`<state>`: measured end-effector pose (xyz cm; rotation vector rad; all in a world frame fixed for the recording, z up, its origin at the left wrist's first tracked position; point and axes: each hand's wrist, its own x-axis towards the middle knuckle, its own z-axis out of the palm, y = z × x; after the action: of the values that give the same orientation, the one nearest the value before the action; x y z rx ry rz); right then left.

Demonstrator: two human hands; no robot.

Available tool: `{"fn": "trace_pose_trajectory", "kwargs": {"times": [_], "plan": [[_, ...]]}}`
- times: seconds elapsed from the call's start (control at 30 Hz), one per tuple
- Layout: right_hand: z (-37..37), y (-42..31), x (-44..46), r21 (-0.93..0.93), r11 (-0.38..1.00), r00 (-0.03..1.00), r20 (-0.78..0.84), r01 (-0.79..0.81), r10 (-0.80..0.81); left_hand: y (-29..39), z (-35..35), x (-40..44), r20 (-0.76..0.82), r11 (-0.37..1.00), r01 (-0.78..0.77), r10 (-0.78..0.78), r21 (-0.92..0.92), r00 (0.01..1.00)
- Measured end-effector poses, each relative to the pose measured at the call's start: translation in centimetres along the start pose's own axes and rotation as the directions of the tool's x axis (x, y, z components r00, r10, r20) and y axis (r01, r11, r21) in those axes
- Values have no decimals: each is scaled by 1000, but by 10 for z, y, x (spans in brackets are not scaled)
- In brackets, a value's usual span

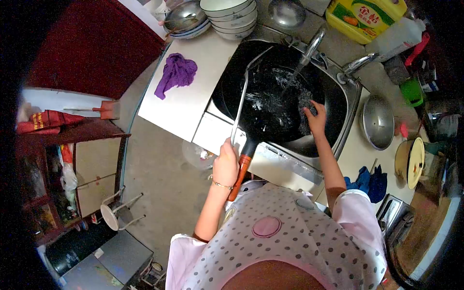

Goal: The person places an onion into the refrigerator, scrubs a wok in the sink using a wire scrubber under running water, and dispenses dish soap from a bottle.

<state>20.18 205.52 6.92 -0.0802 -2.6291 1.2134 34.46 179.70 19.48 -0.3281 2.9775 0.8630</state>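
My left hand (225, 164) is closed around the handle of a long metal utensil (241, 104), which looks like a spatula seen edge-on. Its bent far end reaches over the black wok (270, 113). The wok lies in the sink (341, 108), its orange-brown handle (240, 178) passing right beside my left hand. At the wok's right side, my right hand (316, 117) has its fingers closed on a dark grey mesh scrubber (305, 104). Water from the faucet (313, 46) runs into the wok, and wet reflections cover its inside.
A purple cloth (178, 72) lies on the left counter, below stacked bowls (234, 21) and a metal pan (185, 17). Right of the sink are a steel bowl (378, 122), a yellow basin (414, 163) and blue cloths (369, 183). A yellow jug (365, 17) stands behind.
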Motion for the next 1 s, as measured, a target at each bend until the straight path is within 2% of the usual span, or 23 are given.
{"fn": "trace_pose_trajectory", "kwargs": {"times": [0.13,0.2,0.23,0.27,0.3,0.33,0.37,0.4,0.47,0.5,0.57,0.63,0.7,0.87,0.93,1.0], "plan": [[-9,-14,-6,29,998,997,-58,62,-60,-16,2,-7,16,999,37,-36,-32,999],[-10,-11,-10,52,996,991,-116,67,-61,-31,5,-9,19,896,81,-81,-436,997],[-17,-20,-11,140,990,998,-47,-24,31,-35,10,-8,30,696,132,-157,-706,987],[-17,-19,-12,75,996,997,-75,38,-32,-39,6,-7,6,700,127,-173,-703,985],[-19,-19,-15,97,995,998,-54,-33,39,-44,1,-5,138,465,231,-226,-854,964],[-17,-10,-17,103,995,998,-63,-9,15,-49,-5,-2,270,191,316,-233,-929,934],[-19,-15,-18,86,995,998,-46,-43,47,-50,-12,2,287,153,337,-278,-929,917],[-19,-15,-20,47,999,997,-70,13,-10,-55,-17,4,261,155,316,-298,-936,918],[-24,-34,-23,112,986,992,-19,-124,127,-67,-24,7,303,83,345,-323,-935,897],[-22,-33,-25,122,986,994,-8,-112,113,-74,-24,8,296,40,322,-302,-946,906],[-20,-26,-27,180,982,997,-29,-61,67,-83,-27,10,303,36,328,-302,-944,904],[-20,-22,-28,158,985,998,1,-69,70,-89,-30,10,320,31,344,-291,-939,902],[-19,-24,-29,134,988,997,27,-82,79,-94,-31,12,335,44,355,-238,-934,912],[-13,-27,-31,70,998,1000,-27,-7,9,-98,-28,19,353,87,380,-229,-921,907],[-12,-25,-32,133,990,999,1,-46,46,-101,-28,24,363,114,396,-231,-911,903],[-7,-16,-33,39,999,1000,-5,-10,10,-106,-31,30,392,140,431,-236,-892,889]]}}
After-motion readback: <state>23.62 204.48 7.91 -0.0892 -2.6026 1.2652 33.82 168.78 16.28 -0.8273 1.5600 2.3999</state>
